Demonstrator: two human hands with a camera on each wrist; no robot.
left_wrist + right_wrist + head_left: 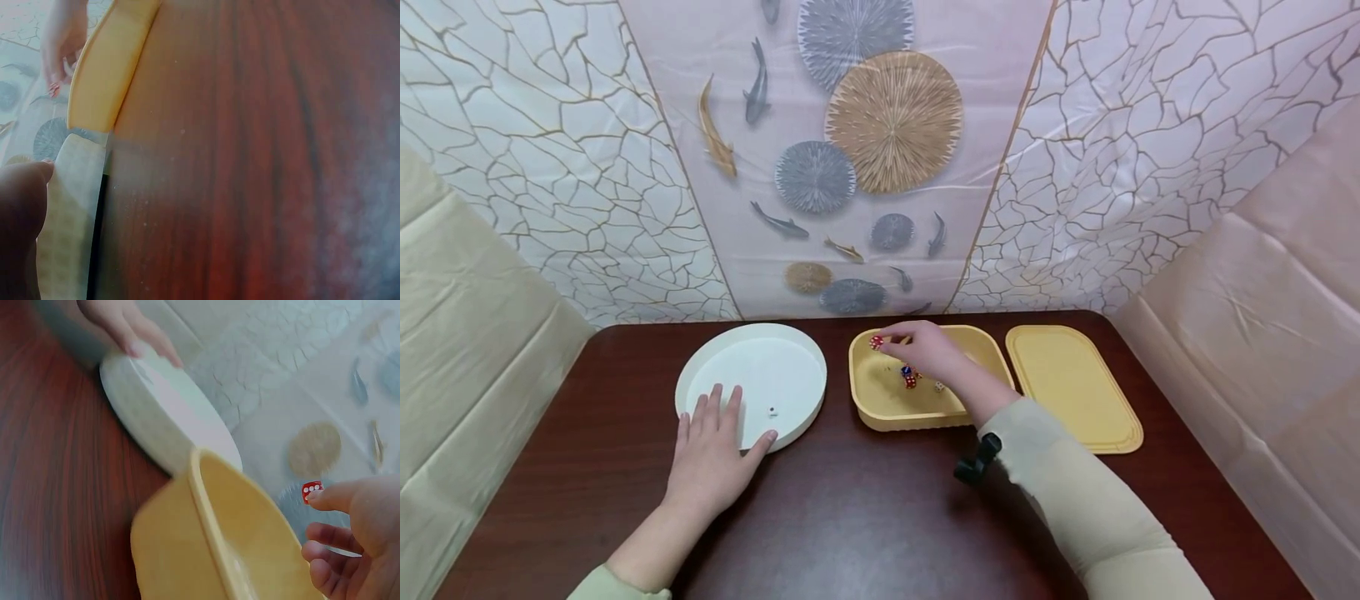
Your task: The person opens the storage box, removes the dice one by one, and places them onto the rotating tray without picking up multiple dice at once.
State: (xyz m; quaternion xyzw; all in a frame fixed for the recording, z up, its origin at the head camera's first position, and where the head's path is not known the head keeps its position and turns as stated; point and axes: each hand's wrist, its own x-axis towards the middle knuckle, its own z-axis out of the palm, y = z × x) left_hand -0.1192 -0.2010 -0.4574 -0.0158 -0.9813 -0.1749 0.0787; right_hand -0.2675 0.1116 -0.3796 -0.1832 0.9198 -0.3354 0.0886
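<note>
My right hand (928, 350) is over the yellow bin (917, 417) and pinches a red die (311, 490) with white dots between thumb and index finger. Inside the bin lie a blue die (906, 369), a red die (911, 382) and a pale die (939, 387), partly grouped together. To the left, my left hand (711, 467) rests with fingers spread over the near edge of the round white tray (760, 337). Its thumb (22, 194) lies at the tray's rim in the left wrist view. A small white die (772, 412) sits in that tray, right of the fingers.
A yellow lid (1075, 387) lies flat on the dark wooden table (850, 517), right of the bin. Behind the table hangs a patterned cloth backdrop (760, 275), with beige cloth (1262, 317) at the sides. A black strap piece (977, 458) hangs at my right wrist.
</note>
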